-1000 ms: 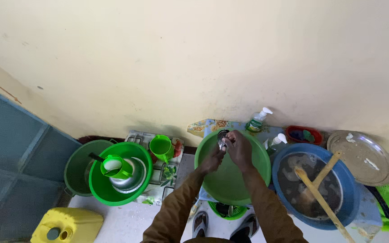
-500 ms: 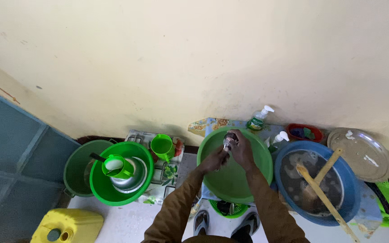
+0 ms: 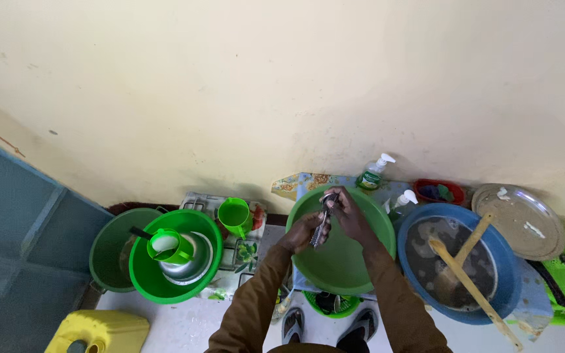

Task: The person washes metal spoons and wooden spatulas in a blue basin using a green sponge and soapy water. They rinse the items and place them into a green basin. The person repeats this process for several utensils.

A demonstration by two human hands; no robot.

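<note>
Spoons (image 3: 322, 222) lifted slightly higher over green basin (image 3: 361, 268) than before; right hand (image 3: 348, 212) and left hand (image 3: 303, 232) fingers both clasp them—scrubbing continues.

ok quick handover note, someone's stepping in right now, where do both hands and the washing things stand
Left hand: over the green basin, closed on the lower end of a metal utensil.
Right hand: grip on the utensil's upper end, rubbing it.
Nearby: two pump bottles behind the basin; blue basin on the right holds a pot and wooden sticks.
Done, by the look of it: metal bowls and a green cup stacked in the left green basin.
Left: the utensil in hand, the blue basin's contents.
</note>
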